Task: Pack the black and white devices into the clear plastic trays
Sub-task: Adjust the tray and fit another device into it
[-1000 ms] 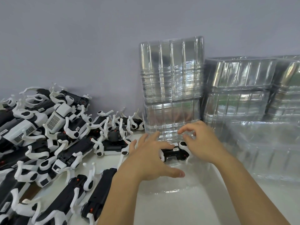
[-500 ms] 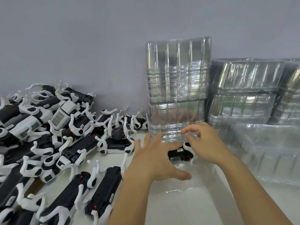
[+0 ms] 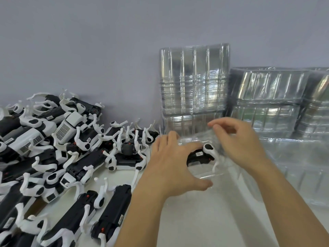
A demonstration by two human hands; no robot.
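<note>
Two hands work over one clear tray point(image 3: 210, 177) lying flat in front of the tall stack of empty trays point(image 3: 194, 79), our landmark. A single black and white device point(image 3: 201, 156) sits in the tray just before the foot of that stack, its white arm curling toward the right.

Left hand point(image 3: 170, 166): fingers spread and flat, pressing down on the device's left part and the tray, thumb out along the near edge. Right hand point(image 3: 238, 141): fingers curled, thumb and fingertips pinching what looks like a thin flap of clear plastic above the device's right end; we cannot tell if that flap is the tray's own lid or a separate sheet.

We judge the step to be seating this device and closing the plastic over it. To do it well we would keep the left palm flat so the body stays in its pocket, check that the white arm lies inside the moulded recess, and bring the flap down evenly rather than from one corner.

Left of the stack, a large heap of unpacked devices point(image 3: 53, 154) waits. Right of it, more tray stacks point(image 3: 267, 97) stand.
</note>
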